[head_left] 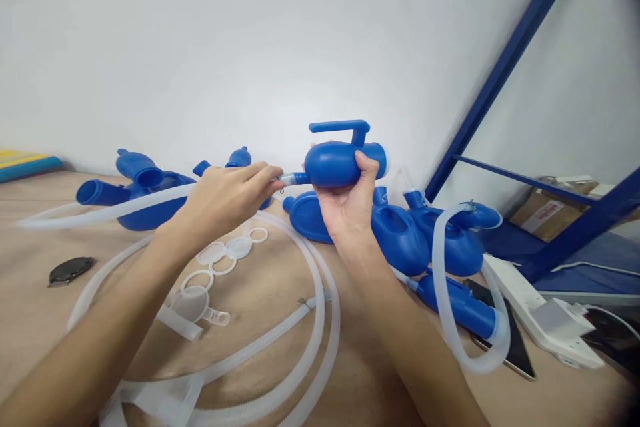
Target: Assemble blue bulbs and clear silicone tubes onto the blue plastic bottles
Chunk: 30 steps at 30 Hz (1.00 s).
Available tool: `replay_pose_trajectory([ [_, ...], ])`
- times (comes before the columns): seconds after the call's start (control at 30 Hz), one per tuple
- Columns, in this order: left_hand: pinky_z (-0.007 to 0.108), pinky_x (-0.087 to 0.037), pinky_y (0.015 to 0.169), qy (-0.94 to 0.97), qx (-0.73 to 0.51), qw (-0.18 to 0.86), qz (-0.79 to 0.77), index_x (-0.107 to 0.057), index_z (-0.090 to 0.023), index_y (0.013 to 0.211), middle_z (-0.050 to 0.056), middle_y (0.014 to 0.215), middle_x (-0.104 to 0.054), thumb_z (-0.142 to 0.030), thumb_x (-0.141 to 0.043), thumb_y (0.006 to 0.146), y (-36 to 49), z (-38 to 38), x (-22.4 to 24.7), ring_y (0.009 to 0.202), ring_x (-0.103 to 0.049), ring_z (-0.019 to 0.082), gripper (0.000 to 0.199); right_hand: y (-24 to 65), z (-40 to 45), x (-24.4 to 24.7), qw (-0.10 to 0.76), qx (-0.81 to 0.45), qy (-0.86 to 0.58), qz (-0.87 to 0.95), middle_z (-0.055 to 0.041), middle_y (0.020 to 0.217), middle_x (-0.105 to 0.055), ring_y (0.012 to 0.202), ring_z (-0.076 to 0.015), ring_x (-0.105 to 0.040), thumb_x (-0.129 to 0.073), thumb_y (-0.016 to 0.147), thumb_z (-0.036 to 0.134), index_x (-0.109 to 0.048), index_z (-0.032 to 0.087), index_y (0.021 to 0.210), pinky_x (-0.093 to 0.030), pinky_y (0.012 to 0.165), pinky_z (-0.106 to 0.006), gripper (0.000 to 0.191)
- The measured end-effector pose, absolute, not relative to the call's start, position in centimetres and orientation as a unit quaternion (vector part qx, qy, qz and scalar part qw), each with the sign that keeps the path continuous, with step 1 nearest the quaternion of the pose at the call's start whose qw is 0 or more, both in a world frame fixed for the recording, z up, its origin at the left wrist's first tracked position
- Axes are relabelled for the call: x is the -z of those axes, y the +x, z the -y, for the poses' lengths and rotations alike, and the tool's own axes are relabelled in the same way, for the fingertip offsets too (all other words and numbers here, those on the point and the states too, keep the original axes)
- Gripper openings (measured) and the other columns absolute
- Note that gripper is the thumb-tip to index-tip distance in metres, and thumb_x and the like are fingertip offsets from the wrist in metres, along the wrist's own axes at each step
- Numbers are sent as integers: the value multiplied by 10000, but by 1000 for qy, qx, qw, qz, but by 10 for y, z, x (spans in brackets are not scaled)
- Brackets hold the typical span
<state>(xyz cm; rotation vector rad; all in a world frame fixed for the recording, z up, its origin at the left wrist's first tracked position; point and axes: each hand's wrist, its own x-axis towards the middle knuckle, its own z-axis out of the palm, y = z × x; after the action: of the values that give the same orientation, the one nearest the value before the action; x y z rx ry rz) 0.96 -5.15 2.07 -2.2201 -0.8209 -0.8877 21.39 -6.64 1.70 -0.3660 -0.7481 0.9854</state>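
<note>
My right hand [345, 203] is wrapped round a blue plastic urinal bottle [330, 163], held up on its side above the table with its handle on top. The bottle's narrow spout points left. My left hand [233, 190] pinches the end of a clear ribbed hose [150, 199] at that spout, where a small metal clip [282, 190] hangs. The hose end meets the spout; how far it is pushed on is hidden by my fingers. Behind my left hand stands another blue urinal bottle [150, 217].
More blue bottles [400, 237] stand at the right, one with a looped hose [440, 293]. White caps and rings [193, 303] and coiled hose [320, 347] lie on the table [265, 280]. A black disc [71, 270], a power strip [555, 320] and a blue metal frame [505, 73] flank the area.
</note>
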Motion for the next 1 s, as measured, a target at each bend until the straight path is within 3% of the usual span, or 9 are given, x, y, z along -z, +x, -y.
replay_pose_trajectory([
  [0.1, 271, -304, 530, -849, 351, 281, 280, -712, -195, 1146, 95, 969, -751, -538, -323, 1097, 9, 54, -23, 692, -655, 190, 521, 205, 77, -24, 790, -499, -131, 332, -19, 1098, -718, 1227, -266, -666, -621, 819, 497, -623, 260, 1029, -592, 994, -479, 316],
  [0.23, 273, -338, 561, -863, 361, 210, 284, -690, -173, 1092, 78, 852, -723, -520, -311, 1096, 11, 60, -27, 625, -619, 184, 514, 196, 88, -25, 795, -461, -119, 375, -21, 1180, -708, 1312, -282, -617, -590, 839, 492, -634, 274, 1148, -553, 1056, -537, 380],
  [0.4, 253, -381, 585, -887, 373, 34, 269, -644, -164, 1009, -7, 622, -585, -396, -351, 1066, 16, 71, -36, 540, -555, 150, 378, 189, 102, -22, 787, -431, -95, 431, -7, 1208, -701, 1326, -299, -593, -673, 748, 462, -609, 319, 1251, -529, 1084, -549, 527],
  [0.53, 257, -406, 568, -876, 391, -110, 260, -603, -176, 880, -11, 594, -542, -435, -351, 1057, 22, 83, -39, 539, -525, 142, 402, 188, 109, -22, 785, -414, -84, 453, -28, 1213, -697, 1291, -331, -608, -651, 716, 497, -576, 326, 1314, -536, 1063, -572, 627],
  [0.63, 273, -430, 548, -862, 392, -181, 266, -573, -190, 808, 8, 595, -537, -514, -359, 1049, 26, 87, -37, 557, -528, 157, 457, 191, 107, -19, 769, -378, -82, 510, -50, 1216, -685, 1336, -350, -572, -670, 690, 534, -568, 342, 1272, -535, 1056, -589, 622],
  [0.77, 275, -386, 462, -860, 351, -262, 263, -548, -201, 754, 9, 555, -488, -627, -371, 1025, 27, 84, -36, 488, -466, 149, 535, 197, 98, -17, 750, -355, -62, 555, -30, 1189, -660, 1293, -309, -596, -785, 611, 567, -546, 364, 1114, -518, 1091, -563, 592],
  [0.87, 280, -404, 505, -862, 368, -210, 278, -601, -193, 770, 17, 579, -532, -610, -392, 1026, 23, 81, -40, 531, -499, 159, 532, 207, 88, -19, 724, -394, -45, 564, -32, 1229, -654, 1245, -297, -629, -849, 571, 588, -550, 362, 1131, -528, 1063, -569, 673],
  [1.0, 288, -423, 597, -852, 415, -34, 319, -671, -192, 924, 22, 689, -645, -537, -411, 1043, 12, 78, -48, 624, -583, 181, 448, 238, 82, -23, 664, -455, -76, 588, -89, 1387, -617, 1276, -314, -622, -949, 431, 570, -486, 379, 1411, -554, 983, -572, 1101],
])
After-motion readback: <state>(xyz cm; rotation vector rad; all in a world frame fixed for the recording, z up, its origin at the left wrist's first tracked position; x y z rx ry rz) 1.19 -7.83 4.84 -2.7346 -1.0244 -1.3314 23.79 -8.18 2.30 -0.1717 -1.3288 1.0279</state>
